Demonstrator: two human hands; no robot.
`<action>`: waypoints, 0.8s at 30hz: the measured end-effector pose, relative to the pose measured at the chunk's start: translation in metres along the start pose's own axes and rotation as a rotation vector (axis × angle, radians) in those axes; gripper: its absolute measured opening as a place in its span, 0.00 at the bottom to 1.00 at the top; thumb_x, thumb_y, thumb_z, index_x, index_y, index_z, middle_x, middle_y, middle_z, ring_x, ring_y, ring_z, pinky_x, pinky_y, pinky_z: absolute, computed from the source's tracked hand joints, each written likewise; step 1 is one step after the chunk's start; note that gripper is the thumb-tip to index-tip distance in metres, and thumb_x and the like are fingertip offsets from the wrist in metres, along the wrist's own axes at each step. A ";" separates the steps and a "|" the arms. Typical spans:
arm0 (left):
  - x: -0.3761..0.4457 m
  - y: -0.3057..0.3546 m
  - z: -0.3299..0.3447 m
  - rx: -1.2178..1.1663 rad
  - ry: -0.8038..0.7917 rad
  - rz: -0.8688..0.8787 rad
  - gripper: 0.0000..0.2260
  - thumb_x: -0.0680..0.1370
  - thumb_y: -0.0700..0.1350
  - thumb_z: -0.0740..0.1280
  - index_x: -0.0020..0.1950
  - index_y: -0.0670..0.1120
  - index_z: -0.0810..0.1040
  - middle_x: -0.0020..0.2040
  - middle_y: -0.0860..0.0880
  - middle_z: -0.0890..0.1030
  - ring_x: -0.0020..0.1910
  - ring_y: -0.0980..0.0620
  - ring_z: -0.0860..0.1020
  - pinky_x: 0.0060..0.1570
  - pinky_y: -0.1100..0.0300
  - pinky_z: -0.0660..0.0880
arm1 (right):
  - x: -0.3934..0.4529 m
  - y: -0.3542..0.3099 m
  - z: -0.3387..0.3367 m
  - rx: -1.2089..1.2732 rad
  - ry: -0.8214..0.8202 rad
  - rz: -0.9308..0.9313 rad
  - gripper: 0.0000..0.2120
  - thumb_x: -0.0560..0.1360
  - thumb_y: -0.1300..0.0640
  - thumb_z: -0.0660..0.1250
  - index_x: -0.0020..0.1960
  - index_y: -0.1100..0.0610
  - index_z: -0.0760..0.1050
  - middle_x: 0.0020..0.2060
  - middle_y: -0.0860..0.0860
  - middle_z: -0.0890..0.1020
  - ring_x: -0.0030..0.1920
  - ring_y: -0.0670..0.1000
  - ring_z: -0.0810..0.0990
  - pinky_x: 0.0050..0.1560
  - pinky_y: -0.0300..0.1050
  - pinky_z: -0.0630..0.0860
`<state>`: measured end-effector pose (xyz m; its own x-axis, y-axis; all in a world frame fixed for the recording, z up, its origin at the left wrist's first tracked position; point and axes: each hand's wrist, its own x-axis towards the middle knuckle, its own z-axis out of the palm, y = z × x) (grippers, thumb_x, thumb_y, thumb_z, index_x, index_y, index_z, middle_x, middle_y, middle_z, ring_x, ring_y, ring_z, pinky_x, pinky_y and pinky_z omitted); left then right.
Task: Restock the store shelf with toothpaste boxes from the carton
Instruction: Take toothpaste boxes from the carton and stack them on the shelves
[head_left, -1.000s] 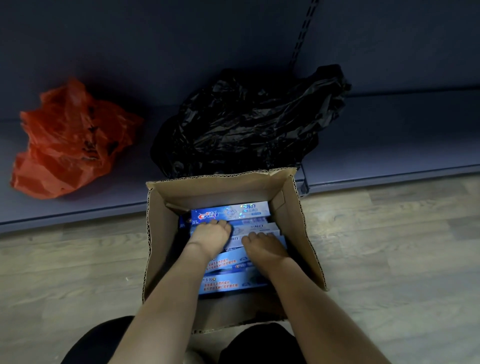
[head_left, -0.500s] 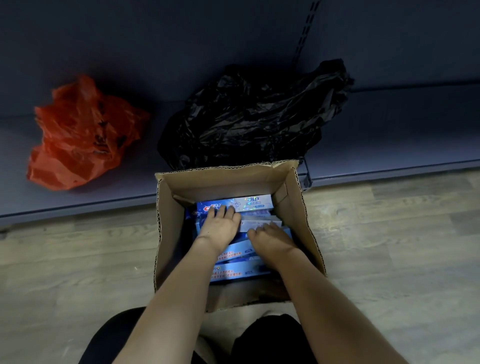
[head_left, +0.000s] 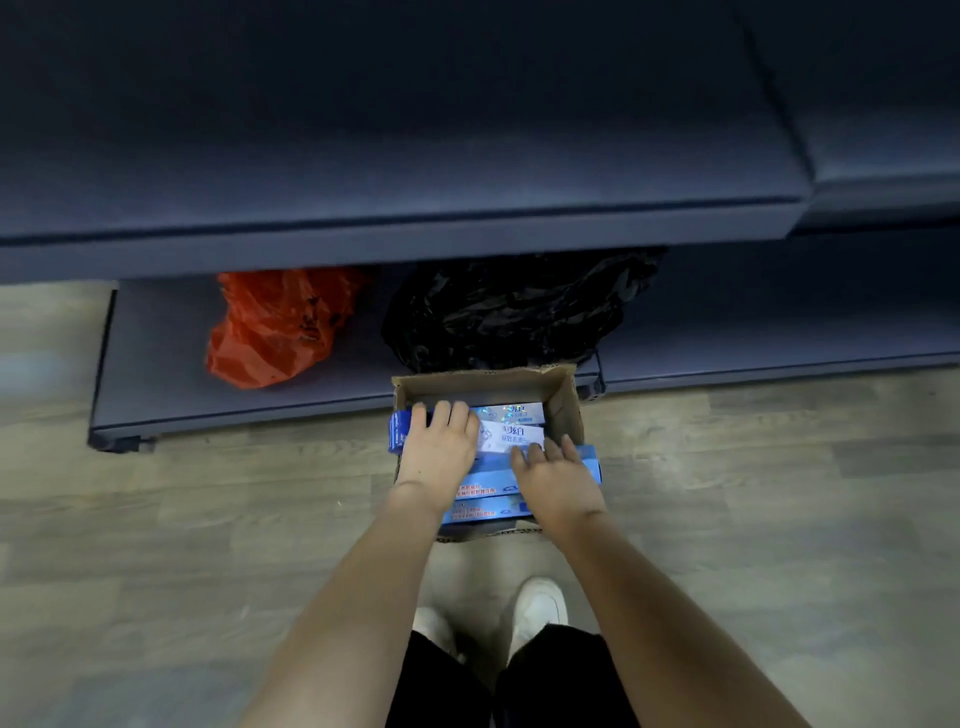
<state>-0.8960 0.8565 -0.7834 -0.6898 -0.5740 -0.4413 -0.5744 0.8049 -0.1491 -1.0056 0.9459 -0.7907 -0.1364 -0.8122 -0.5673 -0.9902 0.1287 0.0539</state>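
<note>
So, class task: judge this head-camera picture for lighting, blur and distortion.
Head view: dim, the shelf nearly black; motion blur softens the floor and carton; the wide lens bows shelf edges; toothpaste boxes glare slightly.

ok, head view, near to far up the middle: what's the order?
White shoes → hands, left hand and right hand, gripping toothpaste boxes → cardboard carton far wall → black plastic bag on bottom shelf → upper shelf.

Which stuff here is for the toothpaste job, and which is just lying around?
For the job: toothpaste boxes, carton, upper shelf, left hand, right hand.
Just lying about: red bag, black bag.
</note>
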 end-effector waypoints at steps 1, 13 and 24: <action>-0.009 -0.003 -0.013 0.000 0.033 -0.026 0.22 0.75 0.38 0.63 0.68 0.38 0.64 0.63 0.41 0.68 0.61 0.41 0.68 0.65 0.46 0.63 | -0.009 0.003 -0.007 -0.036 -0.008 -0.007 0.30 0.73 0.61 0.67 0.72 0.66 0.60 0.66 0.66 0.69 0.69 0.63 0.66 0.73 0.58 0.55; -0.115 -0.056 -0.198 0.068 0.102 -0.034 0.32 0.77 0.37 0.60 0.76 0.35 0.47 0.71 0.39 0.61 0.69 0.40 0.62 0.72 0.46 0.54 | -0.134 0.020 -0.201 -0.096 0.082 -0.019 0.34 0.75 0.64 0.63 0.76 0.61 0.51 0.73 0.59 0.60 0.75 0.58 0.55 0.75 0.56 0.45; -0.199 -0.107 -0.332 0.129 0.310 0.040 0.32 0.70 0.42 0.71 0.72 0.38 0.65 0.66 0.42 0.72 0.63 0.44 0.73 0.67 0.52 0.66 | -0.232 0.045 -0.317 -0.021 0.233 -0.021 0.29 0.75 0.64 0.61 0.74 0.57 0.57 0.70 0.53 0.66 0.72 0.53 0.62 0.75 0.50 0.50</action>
<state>-0.8438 0.8343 -0.3859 -0.8232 -0.5440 -0.1623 -0.4971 0.8289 -0.2566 -1.0274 0.9596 -0.3962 -0.1162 -0.9245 -0.3631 -0.9930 0.1004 0.0621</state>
